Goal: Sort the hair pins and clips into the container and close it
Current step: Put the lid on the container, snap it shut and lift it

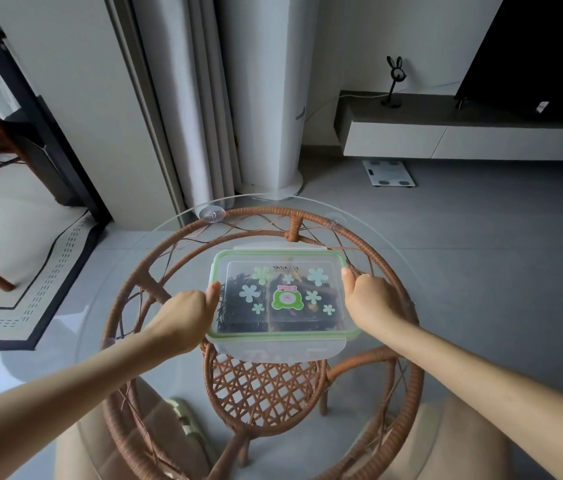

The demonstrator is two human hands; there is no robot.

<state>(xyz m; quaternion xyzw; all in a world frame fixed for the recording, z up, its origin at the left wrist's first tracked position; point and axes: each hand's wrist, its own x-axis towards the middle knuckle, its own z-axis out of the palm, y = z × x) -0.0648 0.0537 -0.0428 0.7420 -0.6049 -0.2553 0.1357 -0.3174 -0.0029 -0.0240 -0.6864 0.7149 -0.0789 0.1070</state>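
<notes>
Squarely centred, the lidded container, long axis nine-to-three o'clock, is gripped equally at its ends by left hand and right hand.

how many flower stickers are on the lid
7 flower stickers on the lid: two big at the far edge, a tiny one between them, one each side of the frog sticker, two small at the near side. None looks hidden.
</notes>
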